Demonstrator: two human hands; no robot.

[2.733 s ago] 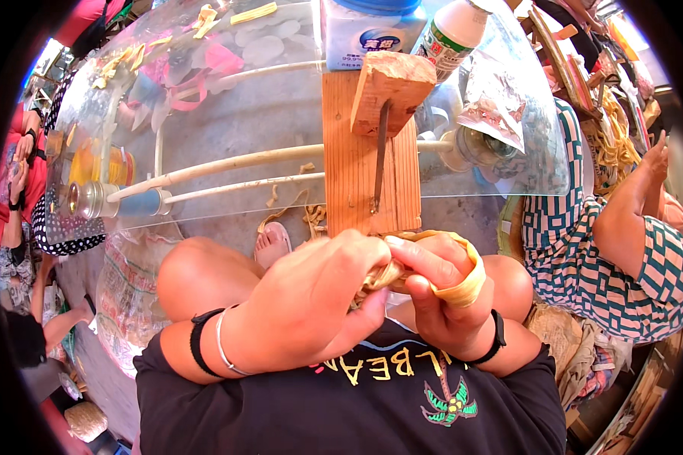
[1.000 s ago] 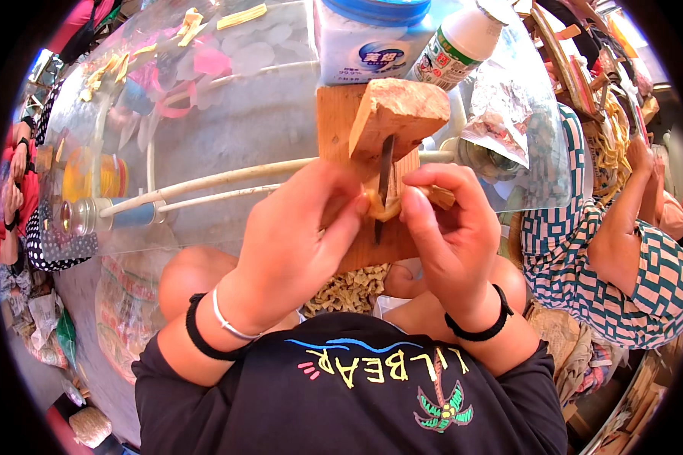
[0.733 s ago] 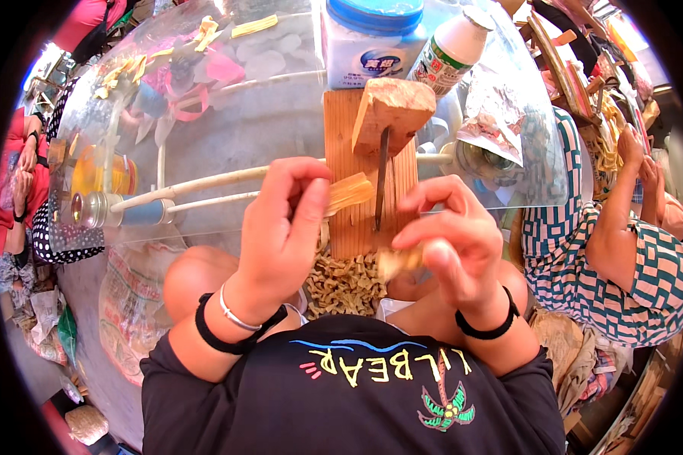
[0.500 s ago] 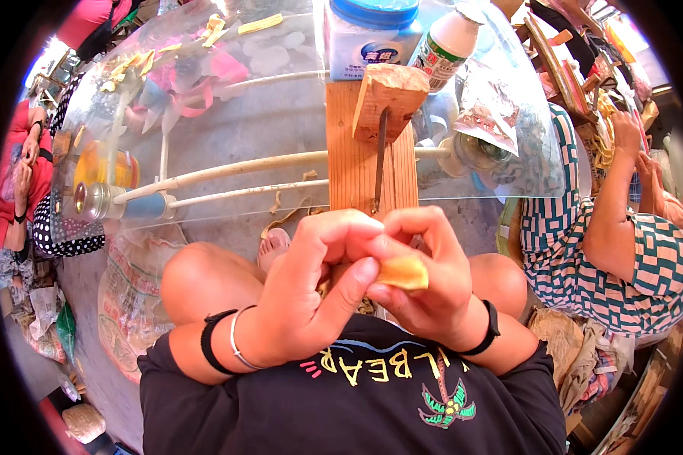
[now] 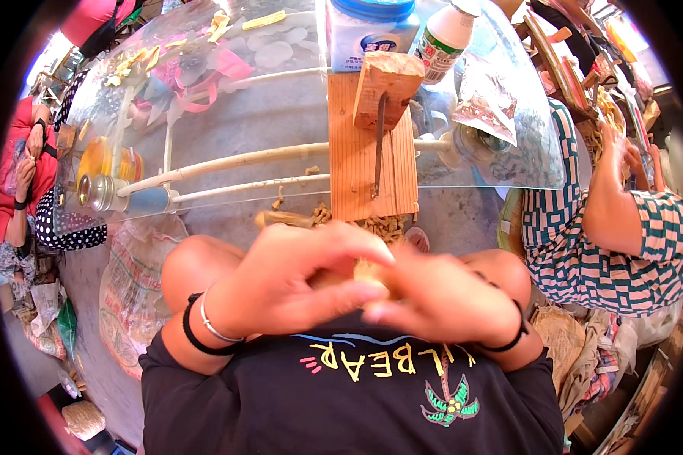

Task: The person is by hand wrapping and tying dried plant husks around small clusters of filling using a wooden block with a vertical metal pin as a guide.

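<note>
My two hands meet above my lap, in front of my black shirt, and motion blurs both. Between the thumb and fingers of my left hand (image 5: 300,269) is a small pale-yellow piece (image 5: 369,273); its kind is not plain. My right hand (image 5: 444,292) lies against the piece from the other side, its fingers too smeared to read. Just beyond the hands a wooden board (image 5: 349,182) juts over the table edge. A wooden block (image 5: 387,80) on it carries a thin metal rod (image 5: 379,144) that slants down toward the board's near end.
The board rests on a clear-topped table (image 5: 250,114). A blue-lidded tub (image 5: 373,34), a white bottle (image 5: 446,42) and a plastic packet (image 5: 487,106) stand or lie at its back. Yellow scraps (image 5: 383,227) lie below the board. A person in patterned clothes (image 5: 584,243) sits at right.
My hands have drawn apart slightly and the right one has turned flatter over the left. The yellow piece, which stuck out by the right fingers, now shows by the left thumb.
</note>
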